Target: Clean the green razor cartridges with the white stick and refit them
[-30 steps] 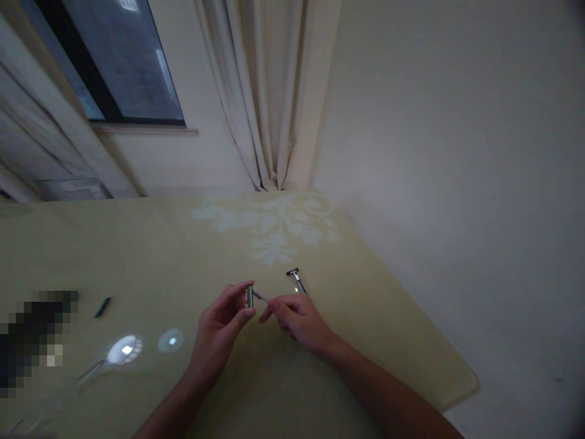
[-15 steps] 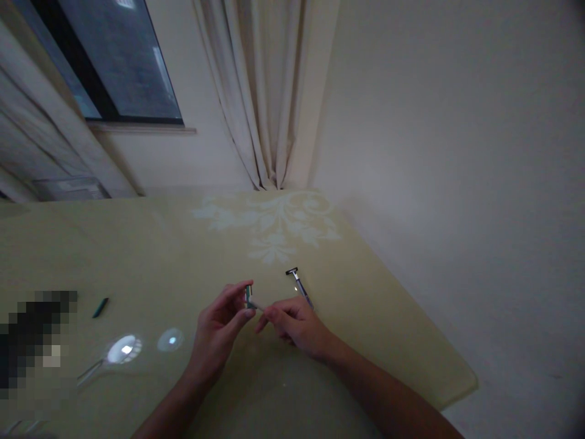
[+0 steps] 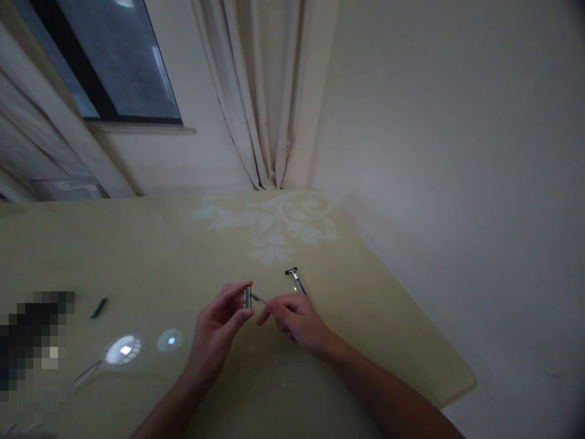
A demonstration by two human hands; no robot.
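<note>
My left hand (image 3: pixel 222 323) pinches a small green-and-white razor cartridge (image 3: pixel 247 297) upright between thumb and fingertips. My right hand (image 3: pixel 295 320) is closed on a thin tool (image 3: pixel 258 299), whose far tip points at the cartridge; whether it touches is too small to tell. Just beyond my right hand lies a razor (image 3: pixel 298 281) with its black head away from me, its handle end hidden by the hand.
A small dark green piece (image 3: pixel 99 308) lies on the table (image 3: pixel 173 262) at the left, near a pixelated dark patch. Light reflections show on the tabletop. A wall (image 3: pixel 448 183) borders the right side, and curtains (image 3: pixel 260 91) hang behind.
The tool in my right hand has shifted slightly up at the cartridge, whose green-striped face now shows more fully. My right hand has moved slightly up.
</note>
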